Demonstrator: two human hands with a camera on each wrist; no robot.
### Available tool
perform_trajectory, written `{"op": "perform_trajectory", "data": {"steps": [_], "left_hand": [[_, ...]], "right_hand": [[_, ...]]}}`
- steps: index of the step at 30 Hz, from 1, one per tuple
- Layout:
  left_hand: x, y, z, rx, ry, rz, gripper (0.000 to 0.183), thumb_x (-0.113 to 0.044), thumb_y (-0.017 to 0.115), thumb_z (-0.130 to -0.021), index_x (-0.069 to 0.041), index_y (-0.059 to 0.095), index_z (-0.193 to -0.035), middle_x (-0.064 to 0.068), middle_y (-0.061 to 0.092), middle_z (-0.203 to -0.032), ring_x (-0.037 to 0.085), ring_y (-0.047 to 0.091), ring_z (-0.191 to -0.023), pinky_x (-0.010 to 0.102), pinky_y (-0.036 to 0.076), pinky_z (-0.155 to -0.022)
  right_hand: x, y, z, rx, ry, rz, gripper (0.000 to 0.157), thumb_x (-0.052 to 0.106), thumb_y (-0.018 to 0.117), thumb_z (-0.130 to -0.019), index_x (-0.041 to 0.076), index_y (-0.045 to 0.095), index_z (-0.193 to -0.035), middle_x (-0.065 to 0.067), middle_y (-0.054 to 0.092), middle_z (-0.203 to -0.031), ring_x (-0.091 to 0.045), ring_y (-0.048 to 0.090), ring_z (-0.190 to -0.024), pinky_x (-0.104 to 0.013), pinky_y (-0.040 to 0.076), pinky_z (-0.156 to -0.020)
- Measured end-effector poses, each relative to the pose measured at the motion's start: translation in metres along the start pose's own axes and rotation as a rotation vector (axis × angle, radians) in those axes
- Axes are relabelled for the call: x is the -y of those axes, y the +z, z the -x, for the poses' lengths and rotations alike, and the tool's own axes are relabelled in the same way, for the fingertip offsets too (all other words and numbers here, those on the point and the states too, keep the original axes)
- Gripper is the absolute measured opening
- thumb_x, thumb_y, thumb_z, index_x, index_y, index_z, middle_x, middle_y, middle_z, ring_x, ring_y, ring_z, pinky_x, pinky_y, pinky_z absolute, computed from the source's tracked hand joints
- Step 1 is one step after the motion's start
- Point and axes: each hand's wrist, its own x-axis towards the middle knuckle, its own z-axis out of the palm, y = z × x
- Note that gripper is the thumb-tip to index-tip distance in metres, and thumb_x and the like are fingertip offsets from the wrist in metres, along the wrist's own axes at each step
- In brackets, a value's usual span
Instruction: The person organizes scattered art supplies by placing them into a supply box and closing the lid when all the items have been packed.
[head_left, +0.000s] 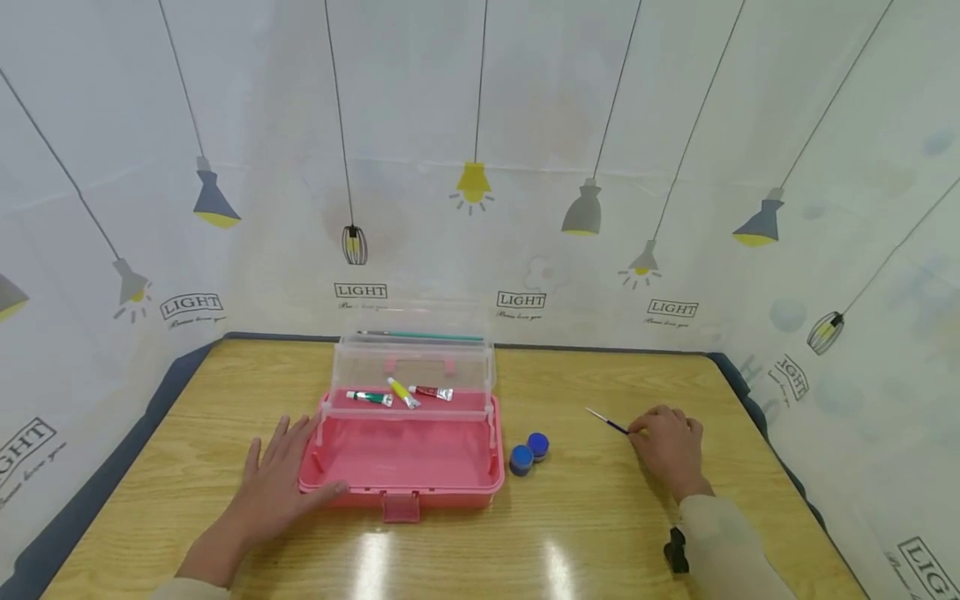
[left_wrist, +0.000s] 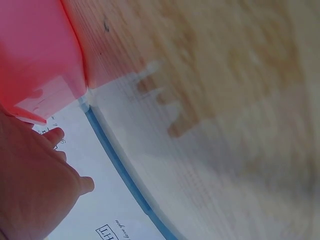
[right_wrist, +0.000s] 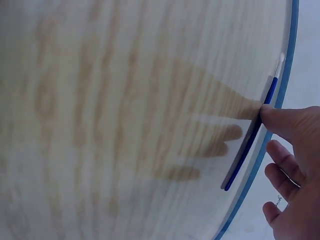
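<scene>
At lower left, the left hand spreads its fingers against the pink box. At right, the right hand pinches a blue brush.

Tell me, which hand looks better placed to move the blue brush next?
Right, most likely. The right hand has its fingertips on the blue brush, while the left hand touches the pink box, well away from the brush.

The left hand touches the pink box. At the box's three o'clock, the right hand pinches a brush.
</scene>
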Motion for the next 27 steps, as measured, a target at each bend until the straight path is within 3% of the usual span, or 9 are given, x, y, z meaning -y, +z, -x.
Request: {"op": "perform_trajectory", "data": {"steps": [8, 27], "left_hand": [[0.001, 0.0, 0.0, -0.005, 0.014, 0.002, 0.105, -0.071, 0.059, -0.08, -0.023, 0.007, -0.158, 0.022, 0.022, -0.159, 0.046, 0.004, -0.149, 0.073, -0.003, -0.113], [0.0, 0.0, 0.0, -0.008, 0.011, -0.008, 0.106, -0.071, 0.06, -0.08, -0.022, 0.008, -0.158, 0.022, 0.022, -0.159, 0.046, 0.005, -0.148, 0.074, -0.002, -0.113]], "right_hand": [[0.001, 0.002, -0.001, -0.014, -0.004, -0.001, 0.007, 0.021, 0.073, -0.086, 0.015, 0.077, -0.085, -0.016, 0.064, -0.118, -0.041, 0.054, -0.112, -0.068, 0.03, -0.1], [0.007, 0.003, -0.01, 0.0, -0.033, 0.041, 0.009, 0.02, 0.071, -0.088, 0.012, 0.076, -0.086, -0.015, 0.062, -0.114, -0.042, 0.052, -0.114, -0.065, 0.03, -0.105]]}}
